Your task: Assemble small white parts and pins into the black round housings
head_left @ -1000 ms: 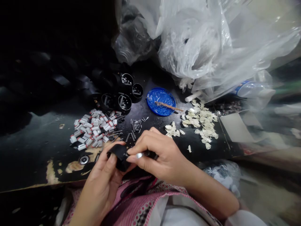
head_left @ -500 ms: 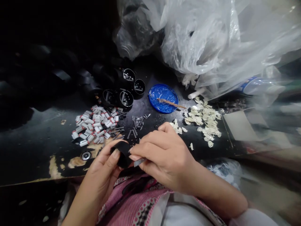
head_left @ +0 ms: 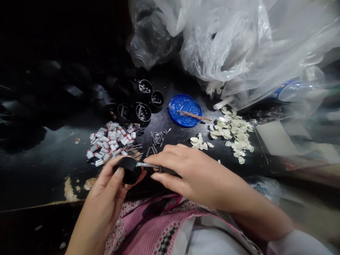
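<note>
My left hand is closed around a black round plastic housing, tilted so that its open end faces right. In my right hand is a dark-handled tool that looks like small pliers. Its silver tip reaches the rim of the housing; whether it grips a part there is too small to tell. Just behind the housing lies a heap of grey-white cylinders with red bands. Small springs and slim metal pins are scattered beyond my hands.
Several black housings stand open side up at the back. A blue lid carries a brown stick. Cream-coloured flat tabs are heaped at right. Clear plastic bags bulge over the far side of the black table.
My right hand has brought the tool up to the housing's rim, its silver tip now pointing left. My left hand and the housing have shifted slightly left. The ring-shaped part on the table is now hidden.
</note>
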The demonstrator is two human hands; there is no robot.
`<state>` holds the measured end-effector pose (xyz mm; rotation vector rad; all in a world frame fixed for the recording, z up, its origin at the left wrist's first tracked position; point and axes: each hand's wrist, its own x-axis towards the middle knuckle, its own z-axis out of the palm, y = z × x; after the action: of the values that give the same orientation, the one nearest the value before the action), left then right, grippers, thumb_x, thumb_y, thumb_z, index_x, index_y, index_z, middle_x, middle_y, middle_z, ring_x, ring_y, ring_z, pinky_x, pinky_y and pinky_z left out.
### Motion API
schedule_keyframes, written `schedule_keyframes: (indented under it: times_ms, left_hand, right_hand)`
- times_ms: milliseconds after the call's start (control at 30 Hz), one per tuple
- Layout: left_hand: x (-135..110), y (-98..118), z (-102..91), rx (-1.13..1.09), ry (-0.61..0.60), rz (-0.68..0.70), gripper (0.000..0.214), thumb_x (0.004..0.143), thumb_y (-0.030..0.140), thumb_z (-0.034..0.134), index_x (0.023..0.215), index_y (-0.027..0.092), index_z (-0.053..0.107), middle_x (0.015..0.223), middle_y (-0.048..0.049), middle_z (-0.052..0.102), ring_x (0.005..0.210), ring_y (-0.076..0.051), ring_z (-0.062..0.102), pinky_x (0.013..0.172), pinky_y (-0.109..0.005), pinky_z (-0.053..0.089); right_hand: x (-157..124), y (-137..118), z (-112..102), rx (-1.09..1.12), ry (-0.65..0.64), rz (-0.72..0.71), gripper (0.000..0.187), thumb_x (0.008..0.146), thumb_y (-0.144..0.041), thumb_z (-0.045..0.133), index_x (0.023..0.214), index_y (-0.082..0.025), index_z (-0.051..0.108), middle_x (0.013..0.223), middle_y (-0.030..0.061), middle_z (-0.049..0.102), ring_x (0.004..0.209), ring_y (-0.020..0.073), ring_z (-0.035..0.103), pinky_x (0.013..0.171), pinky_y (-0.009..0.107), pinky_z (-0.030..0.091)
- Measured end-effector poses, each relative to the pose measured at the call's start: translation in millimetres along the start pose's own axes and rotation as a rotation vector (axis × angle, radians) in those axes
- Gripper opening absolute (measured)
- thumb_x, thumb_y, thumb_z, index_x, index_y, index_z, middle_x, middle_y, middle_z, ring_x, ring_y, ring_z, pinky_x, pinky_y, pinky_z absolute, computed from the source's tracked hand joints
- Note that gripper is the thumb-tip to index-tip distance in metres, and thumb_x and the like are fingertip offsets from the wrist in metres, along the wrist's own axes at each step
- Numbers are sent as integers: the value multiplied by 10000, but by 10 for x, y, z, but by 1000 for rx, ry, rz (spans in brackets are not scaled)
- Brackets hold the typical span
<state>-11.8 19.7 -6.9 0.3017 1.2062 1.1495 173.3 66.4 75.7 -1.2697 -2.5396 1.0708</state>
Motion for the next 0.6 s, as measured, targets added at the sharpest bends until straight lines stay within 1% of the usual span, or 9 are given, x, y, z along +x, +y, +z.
schedule_keyframes:
  times_ms: [67, 167, 233, 300, 400, 500, 533, 567, 600]
  left_hand:
    - [-30, 22, 60, -31, 18, -2, 151, 762, 309, 703, 909, 276, 701, 912, 48, 695, 855, -136, 645, 811, -277, 546]
    - [-64, 46, 142, -9, 21, 4, 108, 777, 290, 685, 881, 273, 712, 882, 54, 697, 792, -118, 650, 739, -203, 542]
    - [-62, 43, 145, 48, 6, 5, 129, 750, 310, 708, 874, 272, 716, 870, 47, 701, 760, -124, 655, 679, -175, 532]
    - [-57, 31, 101, 120, -10, 14, 164, 739, 335, 713, 890, 272, 716, 880, 36, 702, 796, -146, 659, 695, -185, 522]
    - [-108, 11, 3, 387, -14, 188, 186, 749, 358, 693, 921, 293, 717, 943, 35, 706, 910, -175, 637, 827, -215, 480]
    - [-220, -11, -54, 607, 53, 465, 150, 781, 348, 642, 912, 335, 713, 910, 46, 722, 898, -192, 631, 910, -257, 445]
    - [-249, -21, -55, 599, 78, 513, 136, 783, 333, 638, 896, 337, 713, 893, 45, 725, 888, -195, 633, 926, -271, 442]
    - [-265, -32, -48, 528, 88, 509, 129, 774, 305, 652, 885, 333, 712, 891, 45, 726, 894, -189, 635, 936, -267, 439]
    - [-266, -44, -31, 423, 81, 453, 147, 758, 273, 674, 891, 326, 709, 907, 48, 724, 907, -177, 636, 935, -250, 443]
  right_hand:
    - [-13, 19, 0, -3, 7, -23, 258, 916, -252, 539, 1160, -199, 607, 980, 45, 654, 904, 182, 600, 804, 329, 463]
    - [-33, 31, 24, 20, 13, -26, 245, 916, -255, 536, 1140, -198, 618, 980, 47, 665, 896, 182, 612, 801, 323, 471]
    - [-39, 25, 42, 30, 14, -9, 240, 920, -258, 528, 1126, -183, 625, 980, 58, 671, 894, 185, 618, 793, 316, 477]
    - [-47, 22, 47, 61, 31, 5, 234, 920, -264, 528, 1111, -173, 629, 987, 65, 677, 898, 183, 624, 793, 301, 476]
    - [-75, 43, 24, 247, 0, 36, 217, 919, -295, 532, 1053, -169, 647, 943, 44, 691, 849, 152, 638, 765, 252, 472]
    - [-115, 92, -3, 594, -176, 91, 245, 916, -346, 524, 988, -154, 658, 746, 1, 666, 673, 102, 622, 620, 188, 464]
    - [-122, 115, -3, 687, -221, 102, 248, 915, -349, 524, 983, -150, 654, 705, -10, 649, 645, 93, 611, 598, 177, 458]
    - [-122, 142, 5, 742, -237, 106, 243, 913, -349, 526, 989, -152, 646, 693, -17, 643, 640, 89, 607, 601, 175, 458]
    - [-112, 176, 20, 745, -215, 110, 230, 910, -344, 531, 994, -159, 637, 708, -20, 648, 653, 88, 608, 624, 181, 460]
